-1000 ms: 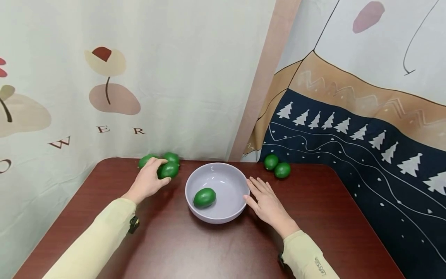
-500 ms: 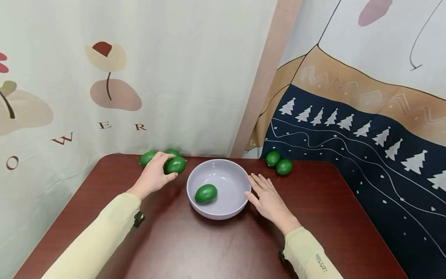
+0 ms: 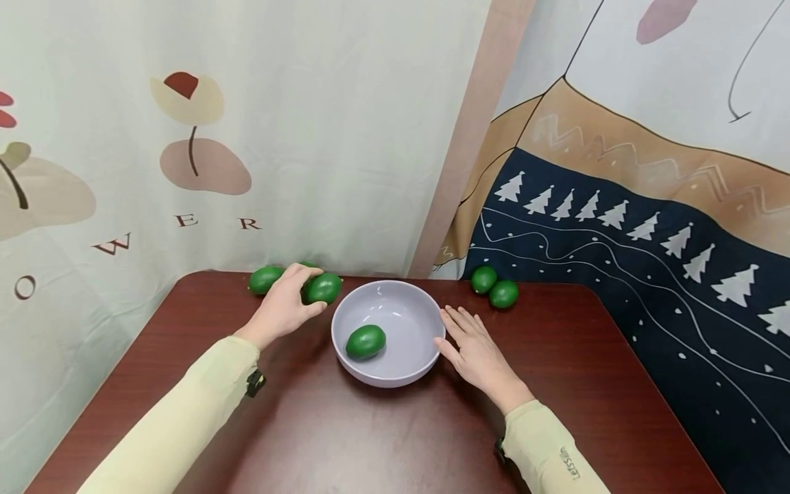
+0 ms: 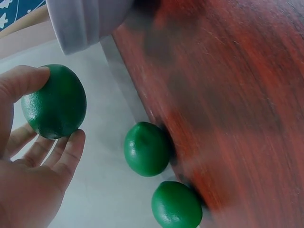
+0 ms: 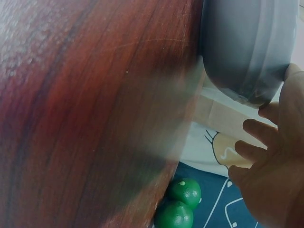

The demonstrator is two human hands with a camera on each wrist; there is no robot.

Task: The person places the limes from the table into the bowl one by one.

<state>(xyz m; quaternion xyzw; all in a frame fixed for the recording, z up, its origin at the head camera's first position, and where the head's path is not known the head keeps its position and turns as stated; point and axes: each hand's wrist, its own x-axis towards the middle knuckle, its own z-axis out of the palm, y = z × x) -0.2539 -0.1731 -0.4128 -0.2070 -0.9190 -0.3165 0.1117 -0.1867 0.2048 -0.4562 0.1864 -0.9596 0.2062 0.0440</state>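
Note:
My left hand [image 3: 280, 305] holds a green lime [image 3: 323, 288] between thumb and fingers, just left of the bowl. The left wrist view shows this lime [image 4: 54, 102] raised off the table, thumb on one side and fingertips on the other. A pale lilac bowl [image 3: 410, 343] stands mid-table with one lime [image 3: 365, 342] lying inside at its left. Against the bowl's right side rests my right hand [image 3: 478, 360], fingers extended and thumb at the rim; the right wrist view has its fingertips along the bowl's outer wall [image 5: 247, 52].
Behind my left hand two more limes lie near the table's back edge, one lime [image 3: 265, 280] at the left and another [image 3: 310, 265] mostly hidden. Two limes [image 3: 504, 294] sit together at the back right. A printed curtain [image 3: 345, 171] hangs right behind the brown table [image 3: 370, 439].
My left hand has lifted a lime from the back-left group and carried it right, toward the bowl. My right hand stays at the bowl's side. The head view has tilted slightly.

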